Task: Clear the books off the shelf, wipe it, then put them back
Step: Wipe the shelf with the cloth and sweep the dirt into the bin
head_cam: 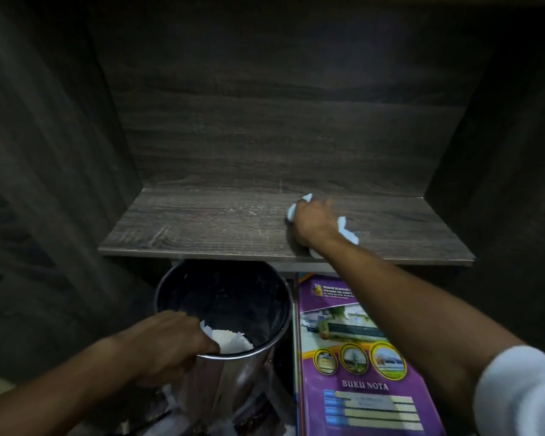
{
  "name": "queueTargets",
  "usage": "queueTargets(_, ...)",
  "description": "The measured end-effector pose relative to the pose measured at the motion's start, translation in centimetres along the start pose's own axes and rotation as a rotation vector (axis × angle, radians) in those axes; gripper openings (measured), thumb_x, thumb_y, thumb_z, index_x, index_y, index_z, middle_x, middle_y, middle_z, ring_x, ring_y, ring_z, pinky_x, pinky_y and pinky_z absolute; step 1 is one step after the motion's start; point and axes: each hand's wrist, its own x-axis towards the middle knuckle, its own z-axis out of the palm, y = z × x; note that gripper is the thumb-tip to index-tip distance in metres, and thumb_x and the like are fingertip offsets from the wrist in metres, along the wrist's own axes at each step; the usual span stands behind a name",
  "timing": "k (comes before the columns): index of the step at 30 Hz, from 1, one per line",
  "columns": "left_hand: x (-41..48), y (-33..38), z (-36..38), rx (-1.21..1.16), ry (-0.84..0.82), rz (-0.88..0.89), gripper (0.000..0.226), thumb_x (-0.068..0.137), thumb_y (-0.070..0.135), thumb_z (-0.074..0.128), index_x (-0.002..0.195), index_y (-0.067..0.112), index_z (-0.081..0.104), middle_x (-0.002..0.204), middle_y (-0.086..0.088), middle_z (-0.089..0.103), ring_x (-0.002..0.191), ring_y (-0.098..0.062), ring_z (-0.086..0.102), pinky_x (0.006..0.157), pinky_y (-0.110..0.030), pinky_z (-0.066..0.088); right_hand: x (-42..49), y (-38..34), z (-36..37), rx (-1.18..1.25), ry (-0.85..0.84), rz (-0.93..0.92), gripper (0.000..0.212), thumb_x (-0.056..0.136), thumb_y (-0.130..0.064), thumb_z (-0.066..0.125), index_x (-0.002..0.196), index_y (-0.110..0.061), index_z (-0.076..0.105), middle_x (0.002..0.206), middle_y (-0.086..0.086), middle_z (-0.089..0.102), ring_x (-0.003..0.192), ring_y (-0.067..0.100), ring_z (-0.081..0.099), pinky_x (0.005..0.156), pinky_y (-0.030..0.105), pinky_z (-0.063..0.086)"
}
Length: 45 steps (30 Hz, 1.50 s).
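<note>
Dim and grainy. The light is strongest on the shelf [202,225] at centre, and the walls at 10 and 2 o'clock fall into near black. Glare streaks the metal bin [230,382] at 6 o'clock. The right hand [312,221] is slightly blurred, and straight lines bow near the edges.

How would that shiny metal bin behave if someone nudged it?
The metal bin looks tall and narrow, so it could probably tip. Only crumpled paper shows inside, so it is likely light. The left hand gripping its rim probably steadies it.
</note>
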Motion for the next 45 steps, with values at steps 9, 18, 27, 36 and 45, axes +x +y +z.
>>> queueTargets(9,-0.3,0.5,-0.3,-0.096,-0.112,-0.043,0.023,0.087,0.019,0.047,0.105,0.025,0.061,0.097,-0.004,0.066,0.09,-0.024,0.058,0.071,-0.029,0.035,-1.9,-7.5,0.4,0.283,-0.099,-0.139,0.046,0.089,-0.012,0.057,0.135,-0.012,0.053,0.138,0.012,0.048,0.132,0.032,0.039,0.108,0.036,0.033)
queueTargets(18,-0.1,0.5,0.1,-0.108,-0.061,-0.032,0.024,0.087,0.024,0.049,0.107,0.026,0.062,0.099,-0.007,0.066,0.093,-0.027,0.059,0.076,-0.034,0.043,-3.8,-11.3,1.6,0.426,-0.093,-0.298,0.03,0.087,-0.014,0.053,0.113,-0.017,0.066,0.125,0.008,0.062,0.122,0.028,0.053,0.108,0.036,0.038)
queueTargets(27,-0.3,0.8,-0.1,-0.08,-0.059,-0.033,0.024,0.087,0.026,0.05,0.107,0.025,0.063,0.098,-0.008,0.066,0.095,-0.03,0.059,0.071,-0.031,0.037,-5.3,-9.1,0.2,0.945,-0.297,-0.278,0.023,0.098,-0.023,0.051,0.109,-0.012,0.068,0.088,0.002,0.066,0.074,0.017,0.061,0.058,0.024,0.044)
queueTargets(36,-0.6,1.2,0.3,-0.066,-0.1,-0.08,0.034,0.085,0.019,0.051,0.116,0.026,0.063,0.105,-0.01,0.066,0.101,-0.032,0.058,0.08,-0.037,0.043,-1.1,-3.2,-3.6,1.014,-0.041,-0.174,0.023,0.097,-0.027,0.058,0.081,-0.013,0.067,0.076,0.006,0.067,0.068,0.021,0.063,0.062,0.03,0.047)
queueTargets(45,-0.3,0.6,0.8,-0.06,-0.096,-0.091,0.027,0.086,0.022,0.05,0.11,0.027,0.063,0.103,-0.008,0.067,0.096,-0.031,0.06,0.073,-0.034,0.039,5.6,10.2,-4.4,0.221,0.13,0.31,0.043,0.099,-0.024,0.05,0.127,0.008,0.054,0.137,0.031,0.051,0.127,0.045,0.049,0.102,0.044,0.043)
